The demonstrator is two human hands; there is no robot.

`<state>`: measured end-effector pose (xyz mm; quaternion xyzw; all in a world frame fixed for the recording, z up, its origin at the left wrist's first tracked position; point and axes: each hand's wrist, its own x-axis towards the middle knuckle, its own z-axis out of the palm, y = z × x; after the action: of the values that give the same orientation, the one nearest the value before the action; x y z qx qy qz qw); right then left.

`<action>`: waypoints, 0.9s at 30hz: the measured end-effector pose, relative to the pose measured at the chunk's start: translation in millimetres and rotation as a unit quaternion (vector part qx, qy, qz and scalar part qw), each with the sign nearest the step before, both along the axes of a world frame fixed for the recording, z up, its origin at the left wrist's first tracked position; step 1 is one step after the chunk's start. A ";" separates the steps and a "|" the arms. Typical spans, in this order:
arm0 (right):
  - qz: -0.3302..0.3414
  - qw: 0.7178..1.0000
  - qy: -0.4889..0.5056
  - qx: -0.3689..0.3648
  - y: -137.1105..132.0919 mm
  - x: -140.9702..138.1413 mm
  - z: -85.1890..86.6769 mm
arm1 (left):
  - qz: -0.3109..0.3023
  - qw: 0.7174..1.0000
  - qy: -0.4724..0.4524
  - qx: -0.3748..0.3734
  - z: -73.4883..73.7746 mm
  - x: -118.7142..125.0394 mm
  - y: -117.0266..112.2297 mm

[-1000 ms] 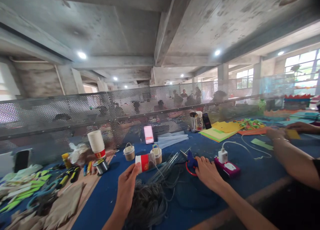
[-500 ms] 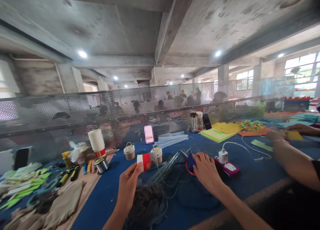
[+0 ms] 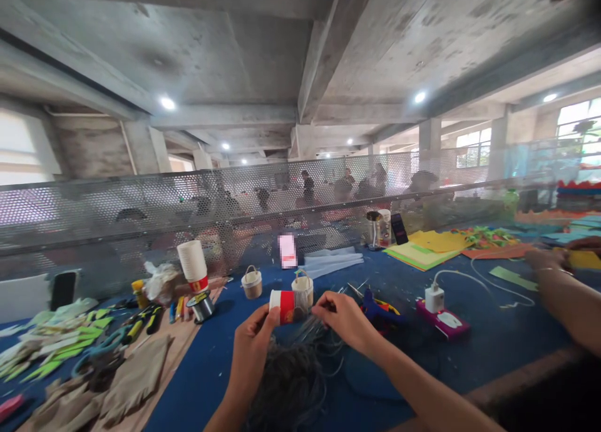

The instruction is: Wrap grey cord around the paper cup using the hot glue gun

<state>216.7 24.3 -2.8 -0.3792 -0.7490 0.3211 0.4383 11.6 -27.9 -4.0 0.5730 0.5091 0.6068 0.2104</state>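
My left hand [image 3: 257, 332] pinches a red and white paper cup [image 3: 284, 307], tipped on its side in the air, mouth to the right. My right hand [image 3: 342, 316] is closed just right of the cup, thumb and fingertips together above some thin clear strands [image 3: 312, 332]; what lies between them is too small to make out. Below both hands sits a tangled grey bundle of strands [image 3: 293, 388]. To the right of my right hand lies a dark blue tool [image 3: 374, 307] with red and yellow parts. Two small pale buckets with handles, one a white bucket [image 3: 252, 283], stand behind the cup.
Stacked paper cups [image 3: 191, 262] rest on a wire spool [image 3: 201, 308] at left, near gloves [image 3: 141, 375] and green scraps. A white charger [image 3: 434, 298] sits on a purple box [image 3: 453, 322]. Coloured sheets [image 3: 422, 249] lie behind; another person's arm [image 3: 558, 294] reaches in at right.
My right hand has left the blue tool and moved left, closing its fingers beside the cup. My left hand still holds the cup. The view has shifted slightly left.
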 end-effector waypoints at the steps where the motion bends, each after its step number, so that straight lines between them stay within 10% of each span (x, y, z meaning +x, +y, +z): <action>1: -0.010 1.000 0.001 0.023 -0.9 2.9 4.8 | 0.001 1.000 0.001 -0.001 0.4 1.1 -0.8; 11: -0.038 0.980 0.023 0.192 -3.6 -5.2 37.4 | -0.038 0.999 -0.002 -0.035 4.9 6.7 -6.3; 27: -0.024 0.984 0.102 0.144 21.8 -9.4 26.6 | -0.072 0.994 -0.038 -0.073 7.2 12.2 -12.6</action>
<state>207.4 46.1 23.8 -0.2950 -0.7296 0.2360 0.5701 23.8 -40.5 3.2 0.5679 0.5012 0.5726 0.3137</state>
